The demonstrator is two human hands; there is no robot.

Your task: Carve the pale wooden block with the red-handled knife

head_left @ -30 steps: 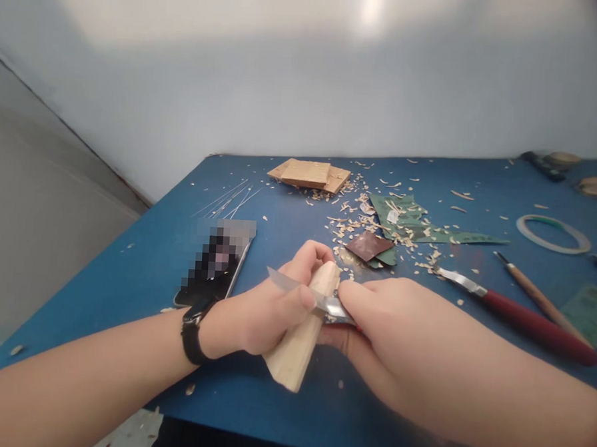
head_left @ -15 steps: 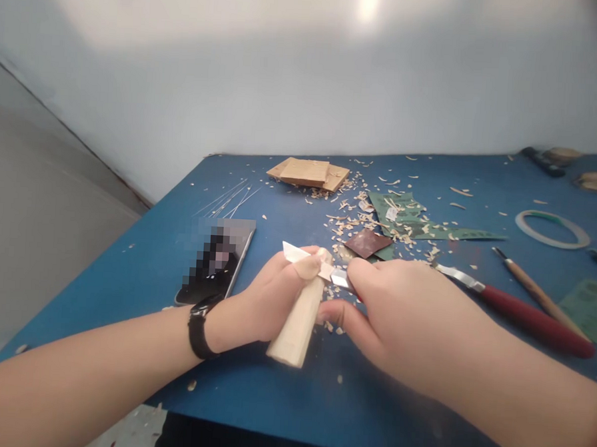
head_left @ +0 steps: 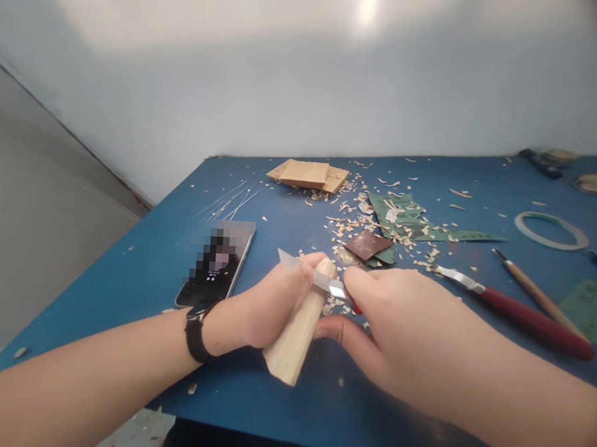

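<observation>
My left hand (head_left: 277, 302) is wrapped round a pale wooden block (head_left: 297, 337), which tilts with its wide end toward me. A black watch sits on the left wrist. In my right hand (head_left: 389, 308) is a knife (head_left: 336, 289); its red handle is mostly hidden by the fingers. The blade lies across the upper part of the block, its tip pointing left past my left thumb. My right thumb rests near the base of the blade, and a lower finger reaches to the block's right side.
A phone (head_left: 219, 263) lies left on the blue table (head_left: 140, 268). Behind are stacked boards (head_left: 305, 174), shavings and green sandpaper (head_left: 399, 212). To the right are a red-handled tool (head_left: 533, 319), a wooden-handled tool (head_left: 540, 289) and a tape roll (head_left: 551, 230).
The knife blade and the block's lower end have moved slightly toward me. The pale shaving that stood over the blade no longer shows there, and more of the blade is visible.
</observation>
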